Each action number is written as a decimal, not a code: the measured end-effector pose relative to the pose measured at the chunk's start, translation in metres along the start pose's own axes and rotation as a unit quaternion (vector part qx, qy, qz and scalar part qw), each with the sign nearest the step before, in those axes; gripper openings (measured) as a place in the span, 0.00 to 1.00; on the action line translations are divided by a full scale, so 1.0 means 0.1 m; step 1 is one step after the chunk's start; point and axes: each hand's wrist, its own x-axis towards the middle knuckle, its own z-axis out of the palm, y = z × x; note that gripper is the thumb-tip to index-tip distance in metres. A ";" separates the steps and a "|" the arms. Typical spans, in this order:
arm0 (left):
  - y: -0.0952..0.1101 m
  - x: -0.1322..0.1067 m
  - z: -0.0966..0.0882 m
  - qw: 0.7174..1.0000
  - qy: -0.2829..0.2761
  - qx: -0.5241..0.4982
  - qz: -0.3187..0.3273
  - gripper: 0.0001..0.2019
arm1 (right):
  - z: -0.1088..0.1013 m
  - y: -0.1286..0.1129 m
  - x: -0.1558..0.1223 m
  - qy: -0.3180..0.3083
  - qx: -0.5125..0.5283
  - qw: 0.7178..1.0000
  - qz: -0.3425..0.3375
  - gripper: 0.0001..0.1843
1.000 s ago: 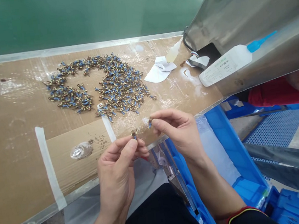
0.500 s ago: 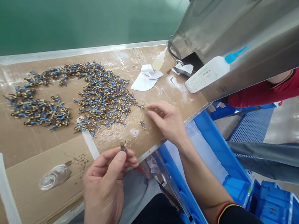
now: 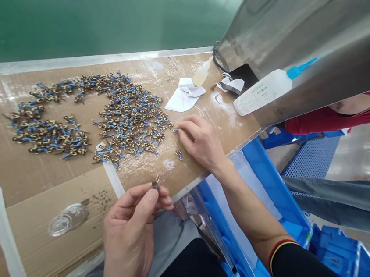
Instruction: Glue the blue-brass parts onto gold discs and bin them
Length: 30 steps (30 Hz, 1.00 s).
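Between thumb and fingers, my left hand [image 3: 131,225] pinches a small painted figurine [image 3: 154,185] with brown and blue parts, at the near edge of the cardboard-covered table. My right hand [image 3: 202,143] rests on the table, its fingertips closed on another small figurine [image 3: 175,130], mostly hidden by the fingers. Just below those fingertips lies a single loose figurine [image 3: 179,155]. A large spread of similar blue, yellow and brown figurines [image 3: 132,113] covers the middle of the table, with a second cluster [image 3: 55,136] to its left.
White paper [image 3: 185,95], a small dropper bottle [image 3: 202,74] and a large white glue bottle [image 3: 264,91] lie right of the figurines, by a metal panel [image 3: 309,28]. A clear plastic cup [image 3: 68,219] lies front left. Blue bins [image 3: 265,178] stand below; a co-worker's red sleeve [image 3: 322,119] shows beyond.
My right hand has moved slightly left and down onto the figurine at the pile's right edge, and its fingers have closed. My left hand still holds its figurine.
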 end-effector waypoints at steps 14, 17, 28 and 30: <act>0.04 -0.02 0.06 0.999 -0.009 -0.034 -0.008 0.04 | -0.44 -0.47 -0.42 -0.118 0.392 0.888 0.209 0.10; 0.05 -0.05 0.07 0.999 -0.010 -0.046 -0.010 0.04 | -0.41 -0.62 -0.49 -0.161 0.446 0.855 0.208 0.11; 0.06 -0.09 0.10 0.998 -0.025 -0.043 -0.026 0.04 | -0.31 -0.75 -0.58 -0.132 0.572 0.744 0.318 0.15; 0.06 -0.11 0.10 0.998 -0.030 -0.041 -0.029 0.05 | -0.31 -0.76 -0.59 -0.135 0.575 0.740 0.320 0.16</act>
